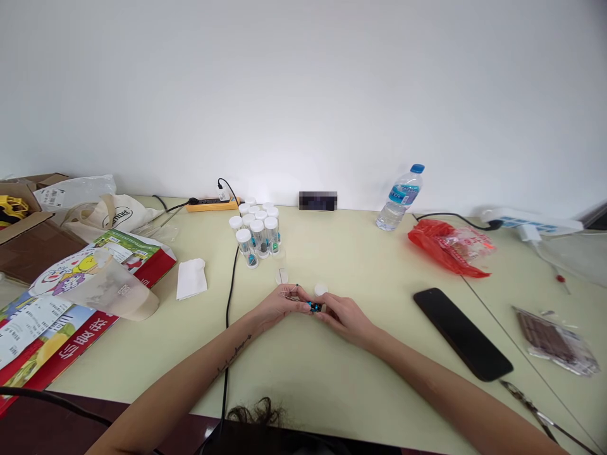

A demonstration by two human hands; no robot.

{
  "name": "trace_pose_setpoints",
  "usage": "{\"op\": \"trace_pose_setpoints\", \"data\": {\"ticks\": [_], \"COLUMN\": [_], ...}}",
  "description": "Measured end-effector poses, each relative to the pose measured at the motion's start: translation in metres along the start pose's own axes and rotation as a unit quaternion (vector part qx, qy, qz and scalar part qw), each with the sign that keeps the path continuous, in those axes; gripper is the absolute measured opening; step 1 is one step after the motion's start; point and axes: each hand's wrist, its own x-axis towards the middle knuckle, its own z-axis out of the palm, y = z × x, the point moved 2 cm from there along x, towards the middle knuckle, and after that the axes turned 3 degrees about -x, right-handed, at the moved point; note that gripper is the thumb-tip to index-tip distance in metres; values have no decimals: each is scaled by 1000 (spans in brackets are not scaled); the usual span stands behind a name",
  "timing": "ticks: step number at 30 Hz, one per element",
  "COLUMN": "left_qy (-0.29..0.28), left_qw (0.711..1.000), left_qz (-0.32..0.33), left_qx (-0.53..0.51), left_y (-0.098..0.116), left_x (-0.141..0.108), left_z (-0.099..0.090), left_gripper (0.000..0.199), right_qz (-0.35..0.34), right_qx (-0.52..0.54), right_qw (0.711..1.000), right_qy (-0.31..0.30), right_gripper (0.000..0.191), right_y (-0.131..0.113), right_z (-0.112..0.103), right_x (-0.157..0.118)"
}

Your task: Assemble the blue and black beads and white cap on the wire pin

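Above the middle of the table, my left hand (281,304) and my right hand (344,316) meet fingertip to fingertip. Both are closed on a small shiny blue-and-black piece (313,306), too small to name. A thin wire or cord (290,292) loops out at my left fingers. Just beyond my right fingers lies a round white cap (320,289). Beyond my left hand is a clear tube (281,264) without a visible white lid. Farther back, several white-capped clear tubes (258,234) stand in a cluster, with small blue, dark or green things inside.
A tilted water bottle (398,199) and a phone (317,201) are near the wall. To the right lie a red bag (446,246), a black phone (462,332) and a brown packet (552,338). Leftward are a folded tissue (191,279), a plastic cup (116,289) and a black cable (230,303).
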Motion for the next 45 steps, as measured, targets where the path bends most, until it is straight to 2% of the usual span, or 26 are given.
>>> {"op": "trace_pose_setpoints", "data": {"ticks": [45], "left_qy": [-3], "left_qw": [1000], "left_qz": [8], "left_qx": [-6], "left_y": [0], "left_x": [1], "left_z": [-1], "left_gripper": [21], "right_qz": [22], "right_qx": [-5], "right_qw": [1000], "right_qy": [7], "right_gripper": [22], "right_y": [-1], "right_z": [-1], "right_x": [0]}}
